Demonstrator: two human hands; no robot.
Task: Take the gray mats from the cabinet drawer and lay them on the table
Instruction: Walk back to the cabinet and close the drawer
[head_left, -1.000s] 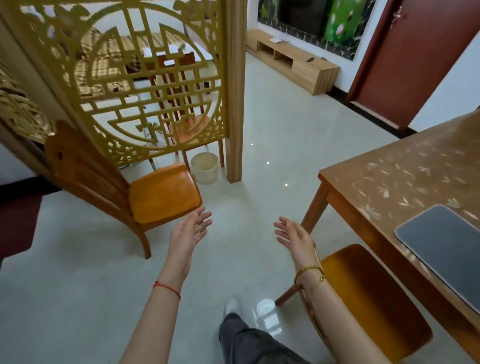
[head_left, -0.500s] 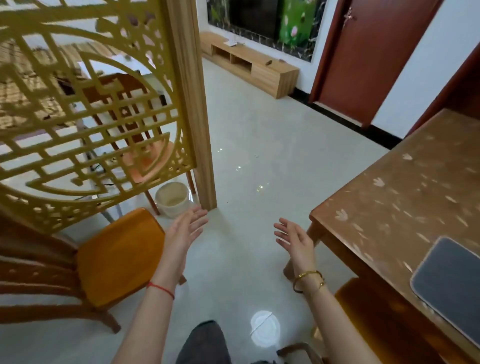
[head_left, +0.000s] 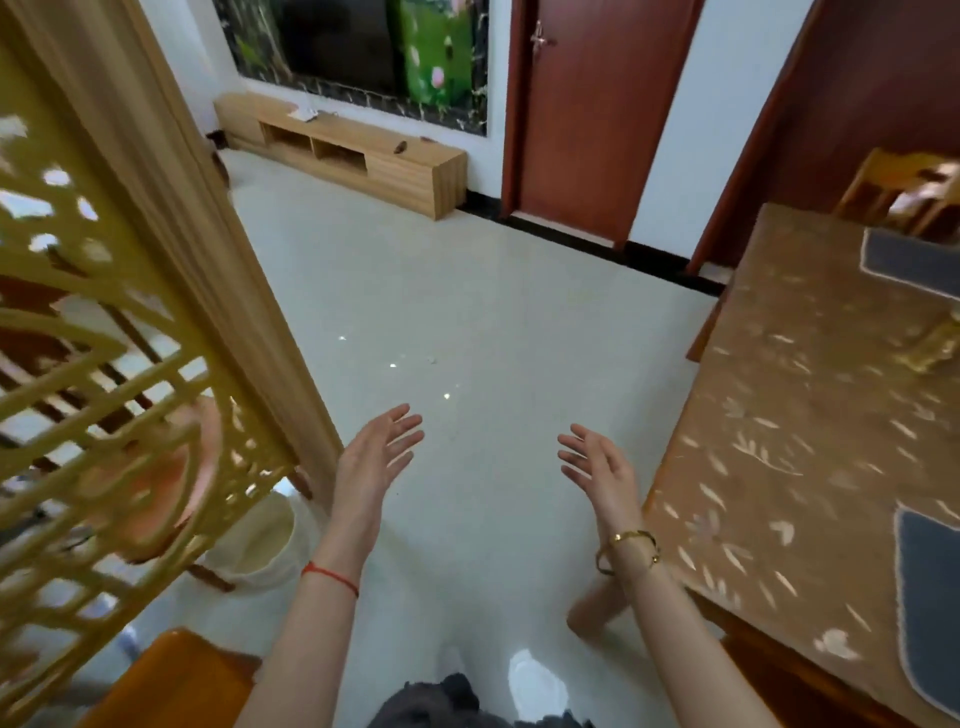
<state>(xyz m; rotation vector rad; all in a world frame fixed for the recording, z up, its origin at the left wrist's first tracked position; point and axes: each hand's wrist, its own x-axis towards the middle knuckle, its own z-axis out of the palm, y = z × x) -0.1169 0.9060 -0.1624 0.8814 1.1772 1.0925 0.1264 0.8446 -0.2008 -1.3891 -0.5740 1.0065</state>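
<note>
Two gray mats lie on the brown patterned table (head_left: 779, 426) at the right: one gray mat (head_left: 927, 603) near the front right edge, another gray mat (head_left: 914, 262) at the far end. Both are cut off by the frame. My left hand (head_left: 376, 457) and my right hand (head_left: 600, 470) hover over the pale floor, fingers spread, palms facing each other, holding nothing. A low wooden cabinet (head_left: 358, 156) stands against the far wall.
A gold lattice screen with a wooden post (head_left: 171, 218) fills the left. Below it are a white bucket (head_left: 260, 545) and an orange chair seat (head_left: 171, 680). A red-brown door (head_left: 592, 109) is ahead. A gold object (head_left: 935, 340) sits on the table.
The view has swung right and moved forward past the screen. The far mat and more of the table have come into view. Both hands stay empty and spread.
</note>
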